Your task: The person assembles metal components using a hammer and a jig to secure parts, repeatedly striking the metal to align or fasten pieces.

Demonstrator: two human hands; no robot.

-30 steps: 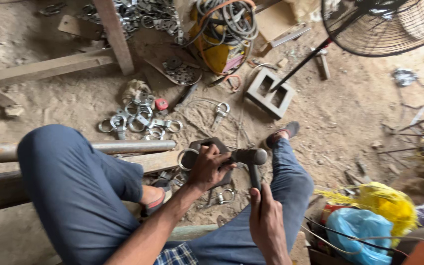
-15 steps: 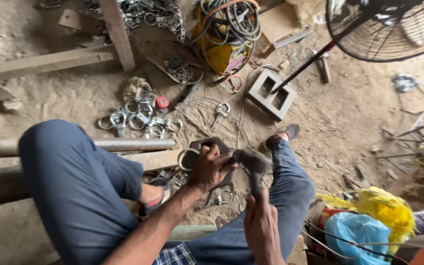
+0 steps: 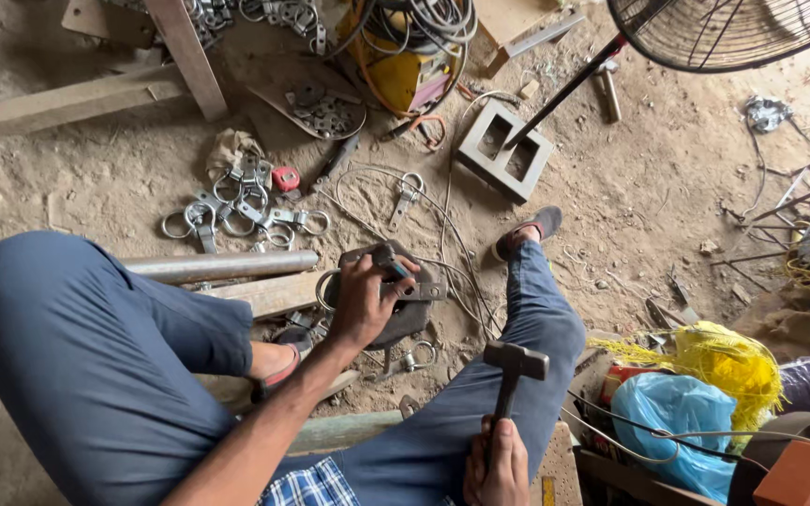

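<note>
Around my grey concrete block lie many things on the sandy floor. Behind it stands a yellow machine with coiled cables. To its left I see a pile of metal ring clamps and a small red piece. A black fan stands at its right; nearer to me, right of it, lie a blue plastic bag and yellow netting.

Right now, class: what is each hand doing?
Left hand: closed, pressing a metal clamp piece onto the dark anvil plate.
Right hand: closed around the hammer handle.
</note>
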